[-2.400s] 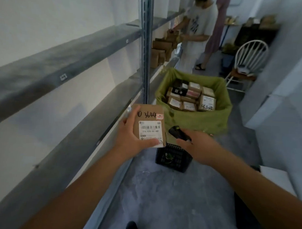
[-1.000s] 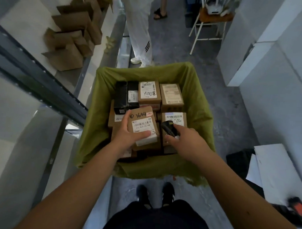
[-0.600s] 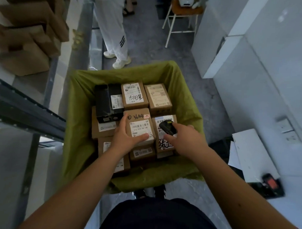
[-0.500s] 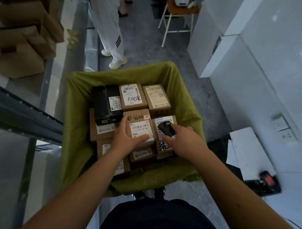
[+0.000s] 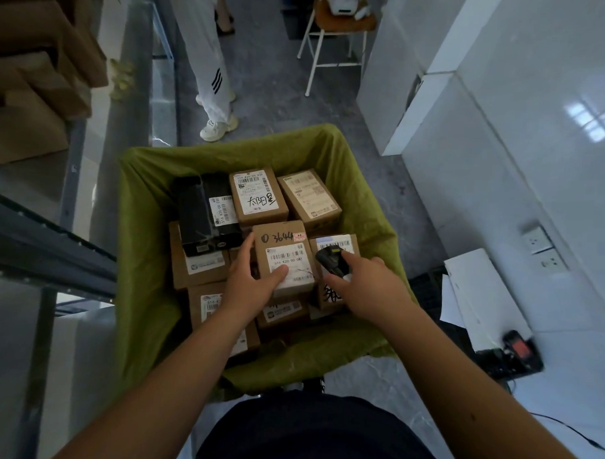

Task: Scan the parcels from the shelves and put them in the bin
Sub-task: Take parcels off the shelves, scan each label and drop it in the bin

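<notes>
The left hand point(image 5: 249, 282) held the brown parcel point(image 5: 283, 254) marked 3644 over the middle of the green-lined bin point(image 5: 146, 230), thumb pressed on its label and fingers wrapped around its left edge. Whether the parcel already rested on the boxes beneath, I could not tell. The right hand point(image 5: 367, 286) sat at 3 o'clock of that parcel, fingers curled round a small black scanner point(image 5: 330, 261) whose nose pointed toward 10 o'clock, just beside the parcel's right edge.

Other parcels filled the bin: a black box point(image 5: 205, 215) at 10 o'clock, two brown ones at 12 and 1 o'clock, more beneath.

The likely trouble was the stack itself. The bin looked nearly full and the top layer uneven, so a parcel let go on a tilted neighbour could slide into a gap or tip toward the rim. The scanner, so close to the parcel, might also knock it askew as the hands parted.
</notes>
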Action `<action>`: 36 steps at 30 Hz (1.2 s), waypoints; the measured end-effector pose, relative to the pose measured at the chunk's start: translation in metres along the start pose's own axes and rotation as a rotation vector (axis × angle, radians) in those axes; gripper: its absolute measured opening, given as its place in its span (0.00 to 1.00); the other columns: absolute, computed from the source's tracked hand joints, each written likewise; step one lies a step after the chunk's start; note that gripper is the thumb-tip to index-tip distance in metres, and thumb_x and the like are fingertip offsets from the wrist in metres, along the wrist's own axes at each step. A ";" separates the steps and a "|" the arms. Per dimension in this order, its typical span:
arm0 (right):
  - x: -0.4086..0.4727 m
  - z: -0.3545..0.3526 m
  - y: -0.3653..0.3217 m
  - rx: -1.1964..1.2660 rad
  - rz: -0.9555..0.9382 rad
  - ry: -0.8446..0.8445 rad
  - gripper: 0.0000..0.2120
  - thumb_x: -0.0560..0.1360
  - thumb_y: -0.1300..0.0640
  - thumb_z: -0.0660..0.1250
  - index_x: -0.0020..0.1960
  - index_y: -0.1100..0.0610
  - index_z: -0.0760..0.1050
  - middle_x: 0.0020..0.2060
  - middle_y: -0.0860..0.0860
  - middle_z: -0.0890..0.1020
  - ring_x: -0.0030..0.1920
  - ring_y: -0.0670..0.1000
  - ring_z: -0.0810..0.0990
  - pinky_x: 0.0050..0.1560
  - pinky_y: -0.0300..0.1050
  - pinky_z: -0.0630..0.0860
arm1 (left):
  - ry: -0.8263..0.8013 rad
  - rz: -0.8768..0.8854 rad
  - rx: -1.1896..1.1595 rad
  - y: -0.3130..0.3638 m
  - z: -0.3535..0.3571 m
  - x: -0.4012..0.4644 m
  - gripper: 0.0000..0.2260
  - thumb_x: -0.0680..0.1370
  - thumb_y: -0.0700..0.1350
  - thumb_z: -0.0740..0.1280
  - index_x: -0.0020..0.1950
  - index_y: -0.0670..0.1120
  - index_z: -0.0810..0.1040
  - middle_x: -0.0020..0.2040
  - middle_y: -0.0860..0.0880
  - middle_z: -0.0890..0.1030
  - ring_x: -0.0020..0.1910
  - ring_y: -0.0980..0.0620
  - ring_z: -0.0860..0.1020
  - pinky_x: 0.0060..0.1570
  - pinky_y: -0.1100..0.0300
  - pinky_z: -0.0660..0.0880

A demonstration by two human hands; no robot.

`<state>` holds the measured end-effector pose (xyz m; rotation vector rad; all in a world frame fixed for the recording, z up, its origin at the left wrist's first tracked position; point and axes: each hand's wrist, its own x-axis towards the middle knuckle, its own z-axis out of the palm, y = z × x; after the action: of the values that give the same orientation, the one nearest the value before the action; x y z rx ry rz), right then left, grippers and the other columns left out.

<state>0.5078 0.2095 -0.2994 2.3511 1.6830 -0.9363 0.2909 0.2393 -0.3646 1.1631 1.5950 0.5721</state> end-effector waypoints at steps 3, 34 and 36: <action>-0.002 0.001 0.002 -0.005 -0.003 0.005 0.31 0.79 0.31 0.60 0.77 0.44 0.64 0.60 0.56 0.74 0.54 0.56 0.78 0.56 0.57 0.79 | -0.002 0.021 0.058 0.000 -0.002 -0.004 0.43 0.77 0.51 0.76 0.83 0.64 0.53 0.81 0.48 0.61 0.76 0.43 0.67 0.69 0.42 0.74; -0.074 0.030 -0.005 -0.213 -0.966 -0.244 0.31 0.81 0.39 0.60 0.81 0.44 0.58 0.66 0.56 0.74 0.62 0.59 0.75 0.62 0.56 0.77 | 0.727 -0.426 0.744 -0.031 0.045 -0.268 0.41 0.78 0.73 0.58 0.85 0.60 0.45 0.86 0.45 0.49 0.85 0.43 0.45 0.82 0.42 0.48; -0.102 0.041 -0.003 -0.264 -1.085 -0.316 0.31 0.81 0.39 0.60 0.81 0.43 0.58 0.68 0.58 0.72 0.63 0.60 0.75 0.63 0.56 0.77 | 0.800 -0.538 0.688 -0.036 0.059 -0.313 0.41 0.78 0.72 0.59 0.85 0.60 0.45 0.86 0.46 0.47 0.85 0.43 0.43 0.82 0.43 0.46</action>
<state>0.4682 0.1096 -0.2775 0.9365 2.6851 -0.9961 0.3297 -0.0653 -0.2721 0.9302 2.8269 0.1011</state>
